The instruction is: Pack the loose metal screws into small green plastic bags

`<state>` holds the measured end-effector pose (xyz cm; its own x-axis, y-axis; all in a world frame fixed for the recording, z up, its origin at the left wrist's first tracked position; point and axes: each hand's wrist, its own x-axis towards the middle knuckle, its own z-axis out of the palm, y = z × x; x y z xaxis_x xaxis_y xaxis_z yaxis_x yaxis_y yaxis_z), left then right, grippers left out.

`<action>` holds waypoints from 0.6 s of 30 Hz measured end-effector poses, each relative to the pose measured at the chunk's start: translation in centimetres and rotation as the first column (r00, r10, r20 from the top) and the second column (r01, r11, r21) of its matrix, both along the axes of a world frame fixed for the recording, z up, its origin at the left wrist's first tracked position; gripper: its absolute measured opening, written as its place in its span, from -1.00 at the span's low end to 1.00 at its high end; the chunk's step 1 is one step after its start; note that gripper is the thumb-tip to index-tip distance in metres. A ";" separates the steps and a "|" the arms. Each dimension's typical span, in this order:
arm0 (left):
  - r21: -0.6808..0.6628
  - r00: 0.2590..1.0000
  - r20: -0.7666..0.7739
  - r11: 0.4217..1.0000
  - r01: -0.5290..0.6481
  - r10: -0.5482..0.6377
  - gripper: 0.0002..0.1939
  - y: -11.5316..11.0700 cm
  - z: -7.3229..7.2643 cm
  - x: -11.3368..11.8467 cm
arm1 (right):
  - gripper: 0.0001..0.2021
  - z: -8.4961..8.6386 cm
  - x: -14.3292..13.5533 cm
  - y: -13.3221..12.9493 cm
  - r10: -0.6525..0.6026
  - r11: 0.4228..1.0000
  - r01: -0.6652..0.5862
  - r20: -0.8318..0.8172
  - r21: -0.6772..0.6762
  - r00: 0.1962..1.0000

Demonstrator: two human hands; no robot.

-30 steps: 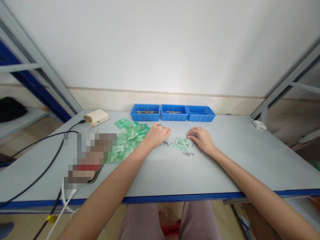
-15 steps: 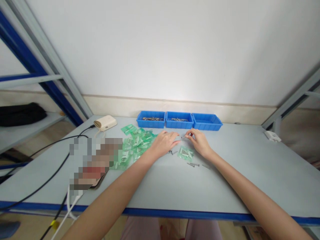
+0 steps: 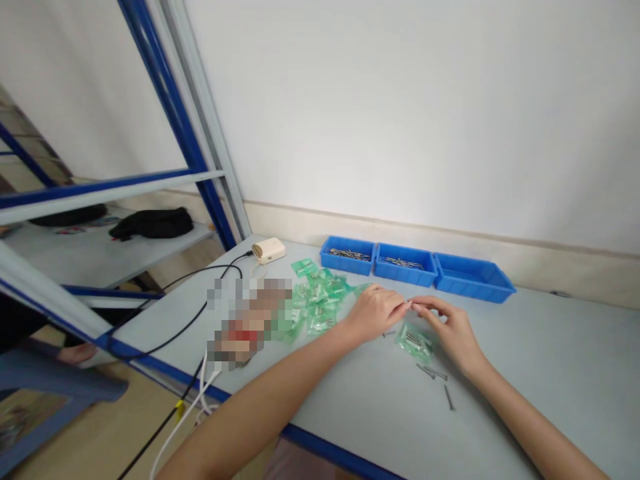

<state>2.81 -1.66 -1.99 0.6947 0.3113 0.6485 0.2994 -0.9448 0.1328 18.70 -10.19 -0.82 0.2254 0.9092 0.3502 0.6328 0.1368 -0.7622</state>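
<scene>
My left hand [image 3: 379,311] and my right hand [image 3: 450,328] meet fingertip to fingertip above the table, both pinched. Between them is something small and pale, too small to make out. Just below lies a green bag [image 3: 414,341] with screws showing through it. Several loose screws [image 3: 433,372] rest nearer the table's front, and one more [image 3: 449,398] lies apart. Left of my left hand spreads a pile of green bags [image 3: 320,293], partly covered by that hand. Another screw [image 3: 389,333] shows under my left hand.
Three blue trays stand along the wall: the left one [image 3: 347,255] and middle one [image 3: 406,264] hold screws, the right one [image 3: 474,277] shows a bare bottom. A cream device [image 3: 270,249], black and white cables and a blurred-out object [image 3: 247,327] are at the left.
The view has swung left, so the table sits further right. My hands have come together at the fingertips; a gap was between them before. The left fingers have closed.
</scene>
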 end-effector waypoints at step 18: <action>-0.085 0.993 -0.118 0.996 -0.023 0.013 -0.70 -0.2 0.2 0.3 | -0.66 0.4 0.4 -0.6 -0.012 0.988 -0.032 0.280 0.150 0.960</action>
